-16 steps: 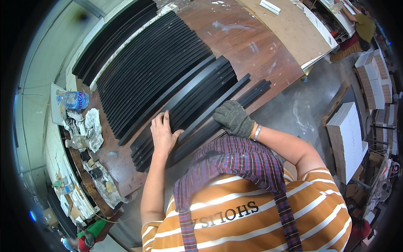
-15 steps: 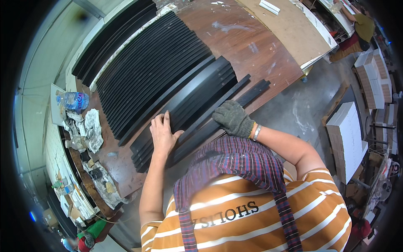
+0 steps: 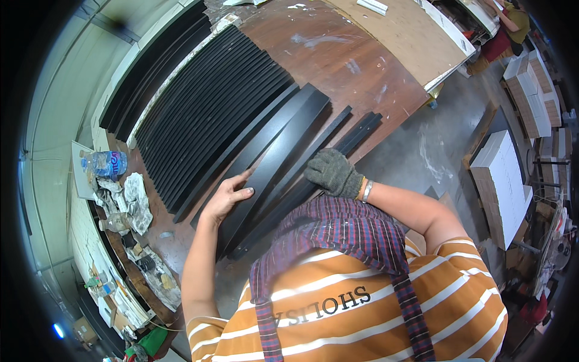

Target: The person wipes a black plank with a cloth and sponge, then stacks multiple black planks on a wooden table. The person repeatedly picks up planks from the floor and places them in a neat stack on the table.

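Note:
My bare left hand (image 3: 228,196) grips a smooth black board (image 3: 283,151) near its lower end, thumb on its face and fingers at its far edge. The board lies aslant over another black board (image 3: 256,146). My right hand (image 3: 333,173), in a dark grey knitted glove, is closed beside the board, over the narrow black strips. What its curled fingers hold, if anything, is hidden. One thin strip (image 3: 338,120) and a grooved black strip (image 3: 362,128) lie along the table's near edge. Farther left, many black strips stand packed in a row (image 3: 211,102).
The brown tabletop (image 3: 338,48) carries another stack of black strips (image 3: 157,66) at far left. A plastic bottle (image 3: 105,163) and crumpled rags (image 3: 138,202) sit at the left edge. White boards (image 3: 503,181) are stacked on the right; a person (image 3: 512,27) stands at far right.
The upper black board has swung out of line with the boards beneath, its lower end moving toward me. My left hand has shifted down-left with it; the gloved hand has barely moved.

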Action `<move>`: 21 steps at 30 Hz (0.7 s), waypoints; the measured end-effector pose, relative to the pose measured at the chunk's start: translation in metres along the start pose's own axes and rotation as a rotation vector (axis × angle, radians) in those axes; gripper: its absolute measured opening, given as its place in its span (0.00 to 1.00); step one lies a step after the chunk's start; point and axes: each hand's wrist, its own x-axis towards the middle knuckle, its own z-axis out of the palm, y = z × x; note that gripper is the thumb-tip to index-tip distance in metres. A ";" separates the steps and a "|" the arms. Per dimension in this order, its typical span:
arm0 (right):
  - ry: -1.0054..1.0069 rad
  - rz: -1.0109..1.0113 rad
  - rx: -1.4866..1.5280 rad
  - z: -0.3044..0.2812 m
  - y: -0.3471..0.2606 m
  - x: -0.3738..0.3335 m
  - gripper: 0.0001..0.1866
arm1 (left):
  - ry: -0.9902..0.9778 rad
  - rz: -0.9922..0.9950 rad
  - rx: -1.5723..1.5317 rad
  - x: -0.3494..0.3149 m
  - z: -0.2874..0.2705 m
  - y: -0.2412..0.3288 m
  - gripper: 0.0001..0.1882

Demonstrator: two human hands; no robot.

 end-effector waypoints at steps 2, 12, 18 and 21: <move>-0.009 0.004 0.006 -0.002 -0.001 0.000 0.09 | -0.144 -0.175 -0.140 0.008 -0.008 0.002 0.25; -0.080 0.035 0.032 0.001 0.002 -0.006 0.14 | -0.088 -0.089 0.071 0.047 0.011 -0.002 0.24; -0.072 0.016 0.036 0.005 0.003 -0.008 0.13 | 0.093 -0.224 0.692 0.059 0.035 0.009 0.37; -0.073 0.032 0.032 0.004 0.003 -0.008 0.14 | 0.042 -0.216 0.932 0.058 0.039 0.030 0.36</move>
